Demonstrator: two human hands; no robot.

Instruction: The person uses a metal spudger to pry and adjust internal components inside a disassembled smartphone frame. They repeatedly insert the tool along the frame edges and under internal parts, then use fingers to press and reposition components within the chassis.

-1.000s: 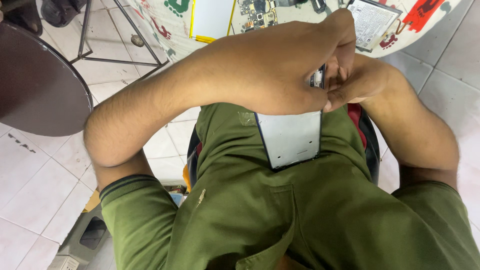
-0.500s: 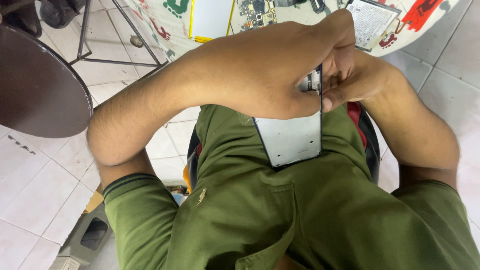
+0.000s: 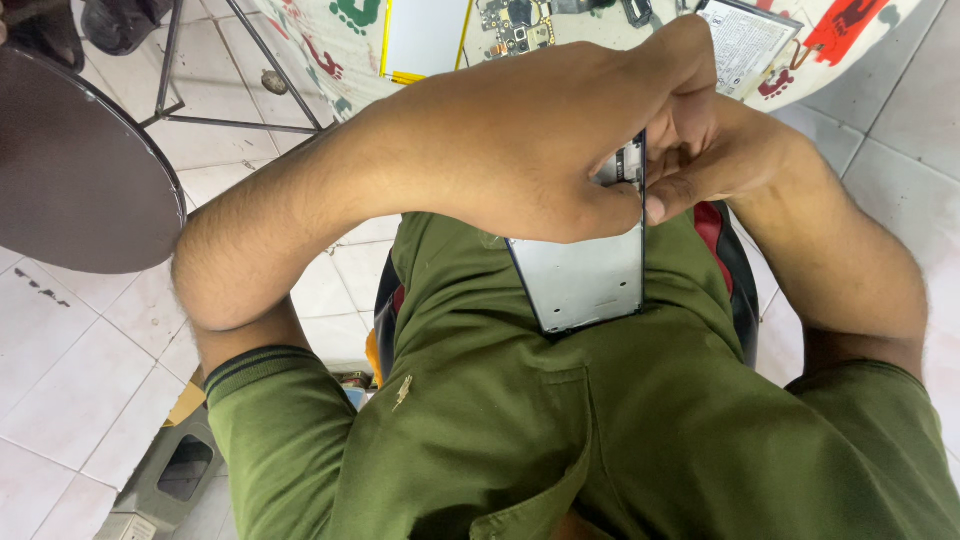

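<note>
Grey phone frame — unmoved, hands too

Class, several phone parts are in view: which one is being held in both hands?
The silver phone frame over the lap: left hand and right hand grip its top. The circuit board and battery lie untouched on the table.

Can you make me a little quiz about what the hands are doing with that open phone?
1. True or false: both hands grip the phone frame.
2. What lies behind the hands on the patterned table? A) a circuit board B) a banana C) a cup
3. What colour is the person's shirt?

Key:
1. True: the left hand and right hand both hold its top end.
2. A
3. Green
</note>
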